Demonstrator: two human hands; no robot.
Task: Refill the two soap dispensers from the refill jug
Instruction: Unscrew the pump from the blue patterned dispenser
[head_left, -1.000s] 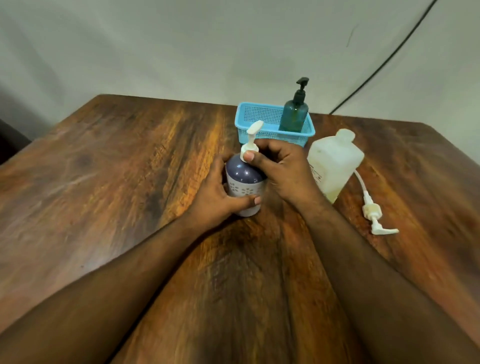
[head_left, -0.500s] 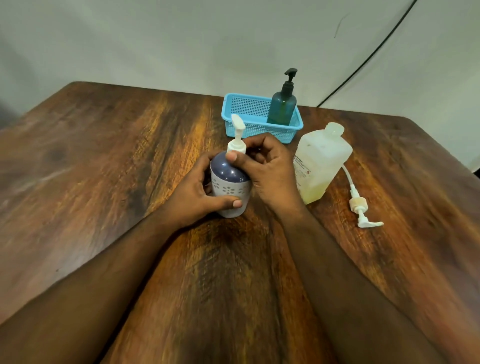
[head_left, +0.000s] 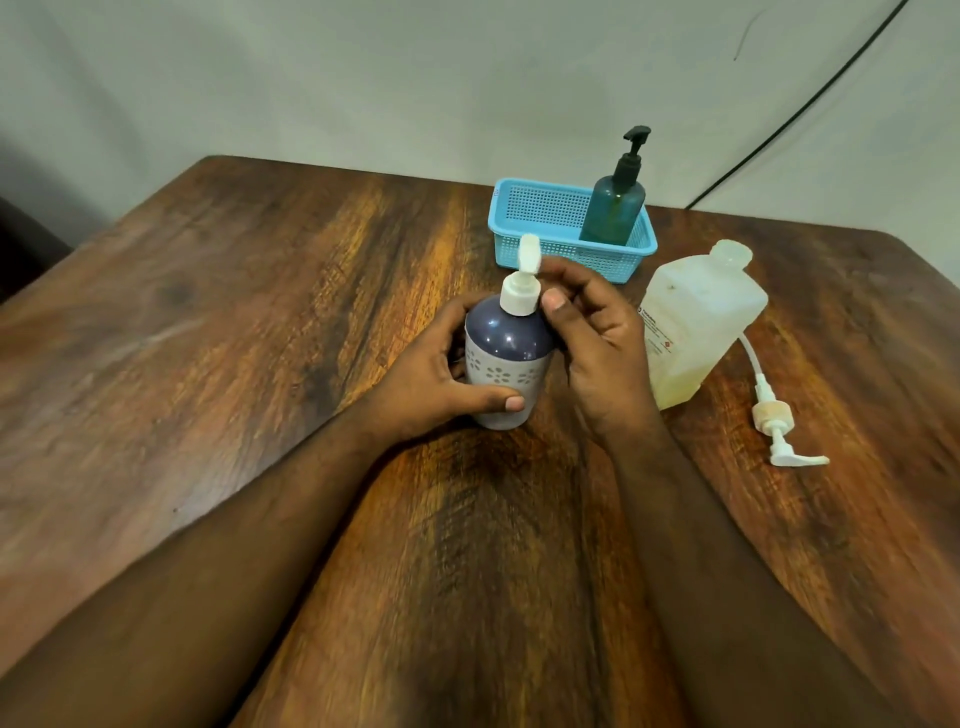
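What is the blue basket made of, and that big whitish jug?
The blue basket looks like moulded plastic: its walls are a grid of small holes. The refill jug seems to be cloudy, see-through plastic, since yellowish liquid shows through near its bottom.

A white label on the side of the translucent refill jug (head_left: 696, 332) carries lines of dark print and a small red diamond-shaped sign, all too small and blurred to read. A pale sticker on the rim corner of the blue basket (head_left: 524, 208) is likewise illegible. No other writing shows.
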